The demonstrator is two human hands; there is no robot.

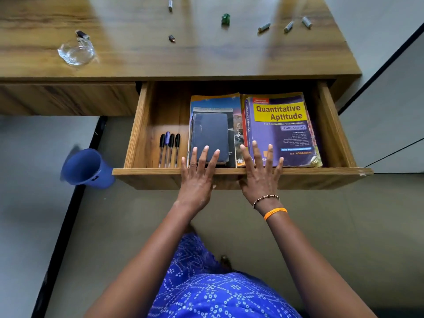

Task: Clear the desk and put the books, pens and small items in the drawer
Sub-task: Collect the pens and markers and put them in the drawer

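I see the brown wood-grain bench [206,56] across the top of my view, with its open wooden drawer [243,172] pulled out below it. Inside the drawer lie the purple and yellow "Quantitative Aptitude" paperback [284,131] on the right, a blue-covered book [214,103] just beside it with a dark navy notebook [210,136] on top, and four dark-capped pens [169,148] in a row on the left. My left grip [197,180] is spread flat, fingers straight, over the drawer's front edge, fingertips on the notebook. My right grip [260,177] is likewise spread, fingertips on the paperback. On the bench remain a clear glass bowl [76,51], grey batteries [263,27] and a small green object [225,19]. A blue plastic cup [86,167] sits left of the drawer.
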